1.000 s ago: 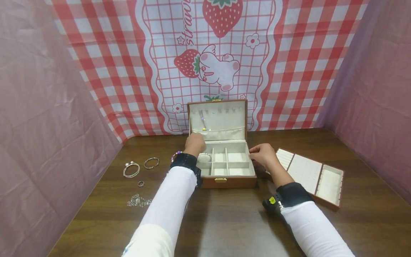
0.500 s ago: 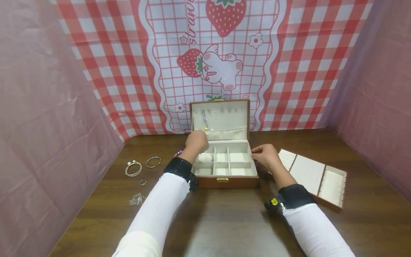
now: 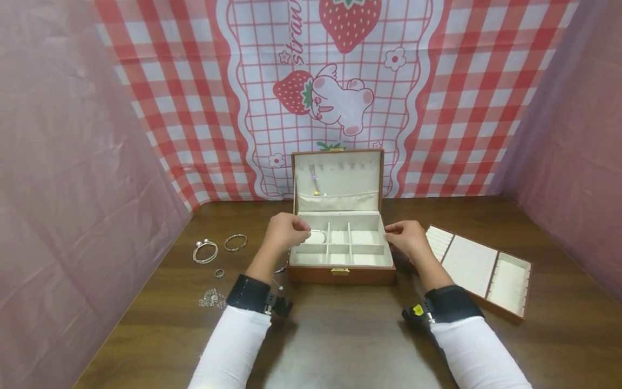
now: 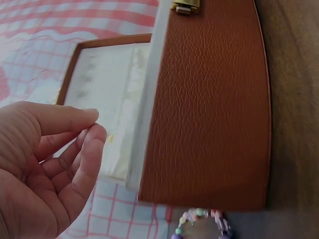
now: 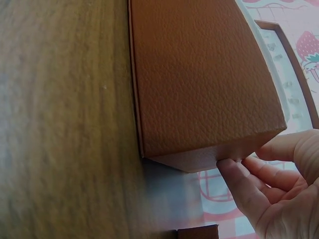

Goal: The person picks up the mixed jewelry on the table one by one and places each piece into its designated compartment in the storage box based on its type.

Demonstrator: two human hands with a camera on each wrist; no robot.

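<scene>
A brown jewelry box (image 3: 366,275) stands with its lid (image 3: 338,180) raised, showing cream compartments. In its rear left compartment lies a silver bracelet (image 3: 318,232). My left hand (image 3: 283,235) is over the box's left edge, thumb and fingertips close together; the left wrist view shows nothing between them. My right hand (image 3: 410,237) touches the box's right side with its fingertips, as the right wrist view also shows. A beaded bracelet (image 4: 199,216) lies beside the box's left side, mostly hidden by the left hand in the head view. A chain with a yellow charm (image 3: 316,186) hangs inside the lid.
On the left of the table lie a bangle with pearl-like beads (image 3: 205,252), another bangle (image 3: 235,242), a ring (image 3: 220,273) and a silver chain (image 3: 211,298). A cream-lined tray (image 3: 468,265) lies at the right. A checked cloth (image 3: 461,108) hangs behind.
My left hand has drawn back toward me and left from over the rear left compartment, uncovering more of the box. The right hand stays at the box's right side. The view has shifted slightly.
</scene>
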